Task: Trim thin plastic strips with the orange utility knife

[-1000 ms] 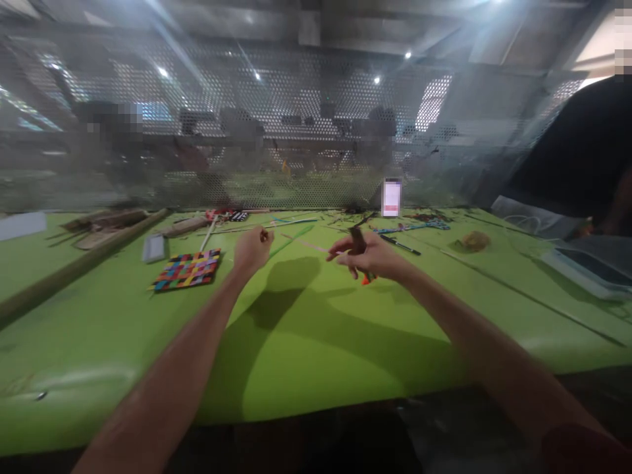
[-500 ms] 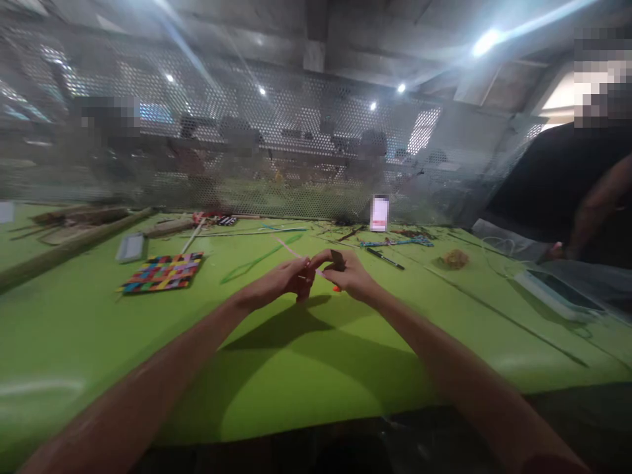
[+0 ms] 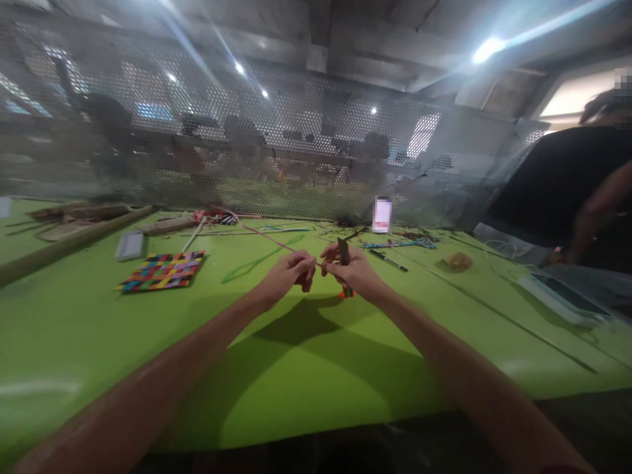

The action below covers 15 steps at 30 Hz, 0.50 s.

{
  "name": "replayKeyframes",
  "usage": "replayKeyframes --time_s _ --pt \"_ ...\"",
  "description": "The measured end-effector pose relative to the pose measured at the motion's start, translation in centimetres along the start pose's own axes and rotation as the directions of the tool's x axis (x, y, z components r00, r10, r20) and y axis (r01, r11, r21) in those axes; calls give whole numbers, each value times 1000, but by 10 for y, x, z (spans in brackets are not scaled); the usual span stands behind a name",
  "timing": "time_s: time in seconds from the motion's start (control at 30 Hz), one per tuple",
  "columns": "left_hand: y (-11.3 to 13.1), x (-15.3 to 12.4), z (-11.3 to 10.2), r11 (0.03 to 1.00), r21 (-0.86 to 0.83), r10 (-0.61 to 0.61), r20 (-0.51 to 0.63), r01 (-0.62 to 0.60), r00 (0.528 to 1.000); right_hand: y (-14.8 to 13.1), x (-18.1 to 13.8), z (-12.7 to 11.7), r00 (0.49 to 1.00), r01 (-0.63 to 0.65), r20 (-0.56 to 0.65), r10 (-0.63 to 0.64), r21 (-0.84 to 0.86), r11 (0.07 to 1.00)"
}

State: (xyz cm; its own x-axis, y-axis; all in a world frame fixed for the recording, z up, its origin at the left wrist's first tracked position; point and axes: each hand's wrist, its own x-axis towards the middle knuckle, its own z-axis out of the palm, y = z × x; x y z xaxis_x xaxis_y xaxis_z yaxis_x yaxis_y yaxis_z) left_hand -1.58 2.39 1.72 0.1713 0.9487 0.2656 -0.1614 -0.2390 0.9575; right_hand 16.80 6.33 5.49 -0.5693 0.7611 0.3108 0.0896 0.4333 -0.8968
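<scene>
My left hand [image 3: 295, 271] is closed, pinching a thin pink strip [image 3: 261, 233] that trails up and left across the table. A short end of the strip spans the small gap to my right hand [image 3: 356, 273], whose thumb and finger pinch at it. That hand also has a flat dark strip-like piece [image 3: 343, 250] upright in its grip; what kind it is I cannot make out. Something small and orange [image 3: 343, 294] shows just below the right hand, partly hidden. A green looped strip [image 3: 251, 264] lies on the table beyond my left hand.
A colourful woven mat [image 3: 165, 271] rests on the green table [image 3: 296, 388] at left, near a long pole [image 3: 74, 243]. A black pen [image 3: 388, 260], a phone [image 3: 382, 215], a tan bundle [image 3: 459, 261] and a white-cased device [image 3: 563, 297] are beyond and right. A person [image 3: 567, 178] leans in at right.
My hands have moved slightly apart and turned, with the pink strip now stretched out to the far left. The dark piece in my right hand has swung upright. The person at right has shifted.
</scene>
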Motion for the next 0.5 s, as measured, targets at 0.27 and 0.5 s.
replayKeyframes --time_s 0.27,0.5 --pt "12 -1 2 1000 28 -15 165 11 986 -8 1 -10 989 99 123 -80 -162 982" --pt "20 -8 6 971 240 -24 159 -15 987 -4 -12 -28 962 264 189 -197 -467 844"
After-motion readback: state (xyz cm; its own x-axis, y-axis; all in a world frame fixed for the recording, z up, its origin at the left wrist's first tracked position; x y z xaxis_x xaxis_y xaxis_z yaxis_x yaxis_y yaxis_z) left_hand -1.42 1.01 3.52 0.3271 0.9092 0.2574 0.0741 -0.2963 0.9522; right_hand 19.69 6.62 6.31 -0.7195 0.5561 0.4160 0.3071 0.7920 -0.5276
